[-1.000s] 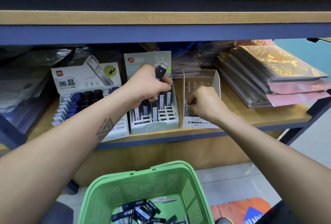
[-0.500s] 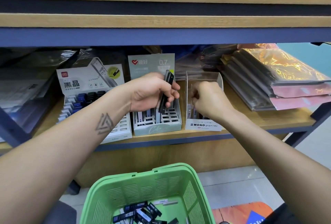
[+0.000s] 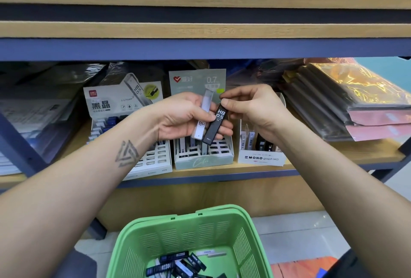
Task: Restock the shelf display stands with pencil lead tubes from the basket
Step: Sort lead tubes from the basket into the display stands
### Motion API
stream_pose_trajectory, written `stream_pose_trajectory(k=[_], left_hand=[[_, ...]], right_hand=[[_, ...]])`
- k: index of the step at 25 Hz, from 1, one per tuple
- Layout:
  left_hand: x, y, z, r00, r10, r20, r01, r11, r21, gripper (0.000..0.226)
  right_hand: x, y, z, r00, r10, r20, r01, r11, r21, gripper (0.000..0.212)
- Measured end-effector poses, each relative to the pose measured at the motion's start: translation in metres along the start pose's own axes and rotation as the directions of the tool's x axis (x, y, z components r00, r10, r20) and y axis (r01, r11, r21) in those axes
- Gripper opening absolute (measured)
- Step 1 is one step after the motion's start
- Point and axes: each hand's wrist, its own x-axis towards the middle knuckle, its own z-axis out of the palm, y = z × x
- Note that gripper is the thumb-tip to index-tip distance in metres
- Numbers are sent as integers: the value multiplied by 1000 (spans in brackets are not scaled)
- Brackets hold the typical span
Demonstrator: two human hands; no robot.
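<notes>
- A slim black pencil lead tube printed "HB 0.5" (image 3: 215, 124) was held tilted in front of the middle display stand, its top end pinched by the right hand (image 3: 251, 108) between thumb and forefinger.
- A pale translucent pencil lead tube marked "HB" (image 3: 202, 115) stood just beside the black one, gripped in the curled fingers of the left hand (image 3: 186, 117), which also touched the black tube's lower part.
- Behind both hands sat the pale green cardboard display stand labelled "0.7" (image 3: 203, 157), with a few tubes upright in its slots.
- To its left stood a white display stand with black Chinese lettering and an "HB 0.5" picture (image 3: 124, 104), holding dark and blue tubes at its back rows.
- To its right stood a white box marked "MONO graph MG" (image 3: 261, 158), with small packets inside.
- All three rested on the wooden shelf with a blue front edge (image 3: 311, 166).
- Below, a green slotted plastic basket (image 3: 191, 233) held a loose heap of black lead tubes (image 3: 178, 265) at its bottom.
</notes>
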Motion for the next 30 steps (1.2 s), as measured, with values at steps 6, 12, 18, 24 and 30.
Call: stream_pose_trajectory(k=[6,12,18,24,30], left_hand=[[-15,9,-25,965,43,-260,1,986,166,27],[-20,12,-45,852,122,-509,32,958,285,2],[-13,13,-39,855,143,-499,-58,982,182,13],[-2,14,-26,872,184,-454,-53,957,286,21],[8,18,-14,879,175,-443,-81,972,222,13]], right_hand=[[10,0,4,1000,6,-25,-4,996,84,21],[27,-2,-5,993,-81,-82,80,997,-11,11],[34,8,-7,979,-134,-155,116,986,-120,11],[27,6,-30,970,-106,-219,58,975,-217,14],[7,4,-39,995,-43,-94,34,995,-92,7]])
